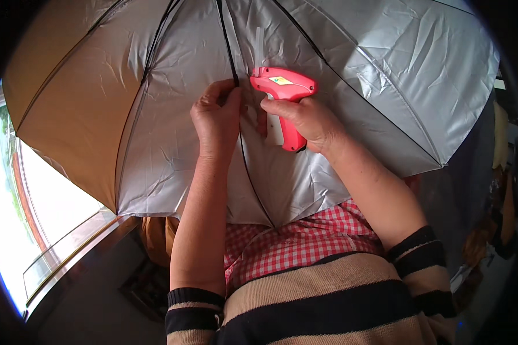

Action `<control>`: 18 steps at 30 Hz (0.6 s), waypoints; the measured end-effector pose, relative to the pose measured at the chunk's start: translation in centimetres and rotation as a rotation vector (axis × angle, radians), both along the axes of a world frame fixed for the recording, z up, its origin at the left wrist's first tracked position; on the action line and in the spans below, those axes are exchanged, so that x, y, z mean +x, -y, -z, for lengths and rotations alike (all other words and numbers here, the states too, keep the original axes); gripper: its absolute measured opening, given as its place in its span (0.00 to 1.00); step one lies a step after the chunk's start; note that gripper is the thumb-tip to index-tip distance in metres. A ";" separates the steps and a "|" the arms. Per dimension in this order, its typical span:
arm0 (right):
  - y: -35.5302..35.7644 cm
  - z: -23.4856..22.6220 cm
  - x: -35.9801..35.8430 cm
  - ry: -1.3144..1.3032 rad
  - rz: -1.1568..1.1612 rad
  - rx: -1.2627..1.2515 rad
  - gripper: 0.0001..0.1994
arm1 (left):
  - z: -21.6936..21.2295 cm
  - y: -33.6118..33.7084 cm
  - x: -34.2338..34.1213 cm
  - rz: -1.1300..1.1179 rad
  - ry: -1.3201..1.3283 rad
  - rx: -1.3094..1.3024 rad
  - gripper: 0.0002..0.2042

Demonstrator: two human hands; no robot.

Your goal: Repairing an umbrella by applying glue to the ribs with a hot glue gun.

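Note:
An opened umbrella (172,126) with a silvery inner side spreads across my lap and beyond my hands. My left hand (216,115) is closed in a pinch on a dark umbrella rib, near a joint; the fingertips partly hide that spot. In my right hand (305,121) is a red tagging gun (285,83) with a white trigger part, gripped by its handle. A strip of clear fasteners (259,49) stands up from the gun's top. Its front end points toward my left hand, a small gap apart.
More dark ribs (299,29) fan out over the cloth. A red checked apron (305,241) covers my lap below the umbrella's edge. To the left is a bright window (57,195). At the far right, another person's arm (507,207) shows dimly.

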State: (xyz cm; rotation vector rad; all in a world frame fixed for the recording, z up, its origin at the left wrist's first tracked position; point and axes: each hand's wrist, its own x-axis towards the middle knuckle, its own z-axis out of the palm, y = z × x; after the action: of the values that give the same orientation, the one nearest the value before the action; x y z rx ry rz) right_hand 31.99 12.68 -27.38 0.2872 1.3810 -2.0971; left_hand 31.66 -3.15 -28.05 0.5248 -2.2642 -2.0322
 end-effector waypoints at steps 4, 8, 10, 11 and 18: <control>-0.1 -0.1 0.1 0.022 -0.006 0.012 0.16 | -0.5 -0.2 0.3 -0.006 0.025 0.028 0.05; 0.0 -0.2 0.0 0.030 -0.034 0.040 0.17 | -0.1 -0.1 0.1 -0.031 0.027 0.079 0.05; 0.0 -0.3 0.1 -0.024 -0.027 0.095 0.17 | -0.1 -0.2 0.1 -0.035 0.016 0.081 0.05; 0.0 -0.4 0.0 -0.022 -0.027 0.095 0.17 | -0.1 -0.2 0.1 -0.038 0.001 0.082 0.05; -1.1 -0.6 -1.2 0.150 -0.192 -0.167 0.14 | 0.5 -0.4 0.1 -0.028 -0.029 0.078 0.05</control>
State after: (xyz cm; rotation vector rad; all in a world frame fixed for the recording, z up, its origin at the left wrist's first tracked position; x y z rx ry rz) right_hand 30.74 13.79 -26.79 0.2285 1.0938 -1.9741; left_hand 31.76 -2.76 -28.57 0.5256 -2.1572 -2.1081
